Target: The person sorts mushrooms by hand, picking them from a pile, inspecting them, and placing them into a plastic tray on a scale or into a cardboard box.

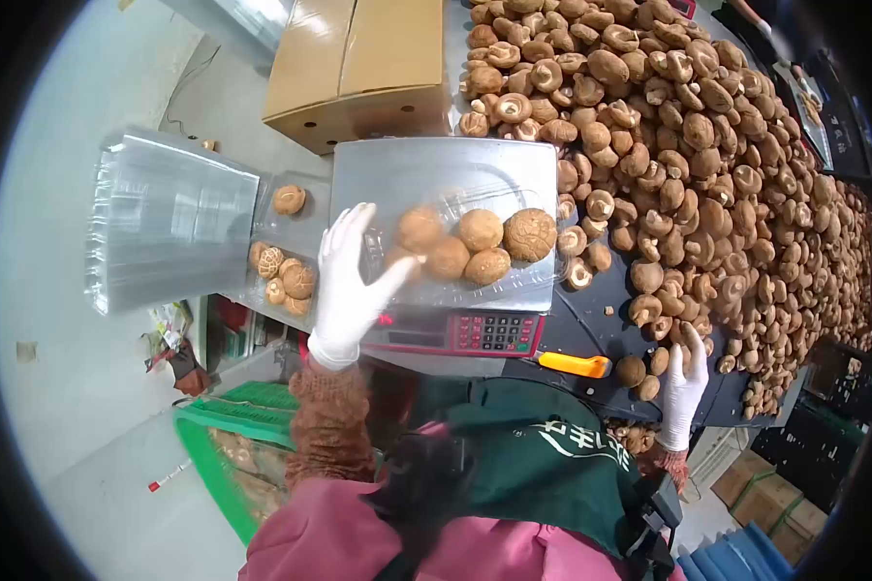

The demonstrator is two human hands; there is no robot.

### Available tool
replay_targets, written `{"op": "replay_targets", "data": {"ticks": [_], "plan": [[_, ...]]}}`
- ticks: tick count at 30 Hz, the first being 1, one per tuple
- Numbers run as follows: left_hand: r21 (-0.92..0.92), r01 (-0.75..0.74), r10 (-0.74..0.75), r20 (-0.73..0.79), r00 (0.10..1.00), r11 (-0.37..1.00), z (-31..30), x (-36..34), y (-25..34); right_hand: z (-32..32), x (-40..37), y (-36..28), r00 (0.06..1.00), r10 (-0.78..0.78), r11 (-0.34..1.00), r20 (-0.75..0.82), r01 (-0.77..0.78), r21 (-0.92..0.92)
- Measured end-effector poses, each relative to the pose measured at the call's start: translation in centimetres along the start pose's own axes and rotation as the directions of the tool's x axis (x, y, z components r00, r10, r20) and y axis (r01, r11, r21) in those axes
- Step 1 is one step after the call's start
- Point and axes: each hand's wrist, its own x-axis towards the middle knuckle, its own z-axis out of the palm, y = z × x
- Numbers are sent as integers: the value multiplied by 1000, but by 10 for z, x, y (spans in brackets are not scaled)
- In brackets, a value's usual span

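On the scale (446,169) pan, the clear tray (528,290) of mushrooms (480,230) looks light, thin and floppy, its load loose and easily bruised; best gripped at opposite rims. Left hand (347,281) rests on its left rim, fingers (344,228) spread, clamping nothing. Right hand (686,387) lies flat, fingers straight, on loose mushrooms (639,373) at the table (591,334) edge.

One scale (455,334), one cardboard box (358,58), one orange tool (574,364), two hands (351,286) (685,387)

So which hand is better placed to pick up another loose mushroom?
Probably the right hand: it lies beside loose mushrooms at the edge of the pile, while the left hand rests on the tray on the scale.
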Motion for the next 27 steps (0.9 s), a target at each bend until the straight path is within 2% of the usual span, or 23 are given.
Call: {"op": "replay_targets", "data": {"ticks": [1, 2, 3, 5, 7, 9, 11, 14, 17, 19, 21, 23, 25, 26, 27], "plan": [[-40, 25, -26, -5, 1000, 999, -6, 0, 1, -5, 1, 4, 999, 49, 997, 8, -50, 59], [-99, 45, -50, -46, 998, 994, -11, -2, 7, -10, 4, 5, 1000, 28, 999, 0, -28, -18], [-66, -15, 6, -122, 993, 998, -9, -2, 5, -15, 6, 4, 1000, 7, 995, -7, -7, -97], [-116, 24, -39, -131, 991, 993, -6, -6, 16, -23, 11, 5, 1000, -12, 999, -7, 11, -53], [-6, -98, 96, -173, 980, 995, 7, -8, 22, -32, 12, 13, 998, -52, 993, -23, 49, -109], [76, -173, 185, -196, 963, 982, 18, -7, 21, -38, 10, 15, 997, -28, 999, -72, 26, -23], [73, -215, 225, -186, 956, 974, 32, -8, 12, -51, 7, 22, 993, -56, 985, -103, 38, -170], [-24, -143, 136, -191, 972, 989, 37, -9, 10, -82, -14, 54, 981, -73, 982, -178, 40, -185], [27, -69, 73, -188, 979, 997, 37, -11, 2, -89, -42, 80, 977, 22, 990, -212, -50, -128], [124, -116, 139, -201, 970, 986, 31, -11, 12, -78, -63, 89, 991, 89, 982, -105, -105, -158], [67, -94, 108, -251, 962, 993, 32, -14, 32, -51, -77, 88, 992, -122, 966, -12, 116, -233], [11, -102, 101, -257, 961, 995, 35, -20, 57, -22, -75, 68, 971, -232, 905, 66, 240, -350], [-54, -180, 167, -195, 966, 982, 45, -25, 87, -3, -68, 68, 967, -77, 840, 245, 195, -507], [-88, -218, 203, -154, 967, 972, 55, -30, 99, 7, -64, 83, 956, -139, 810, 256, 259, -527], [-125, -253, 239, -117, 964, 959, 64, -36, 113, 9, -63, 86, 964, -188, 853, 186, 254, -456]]}}
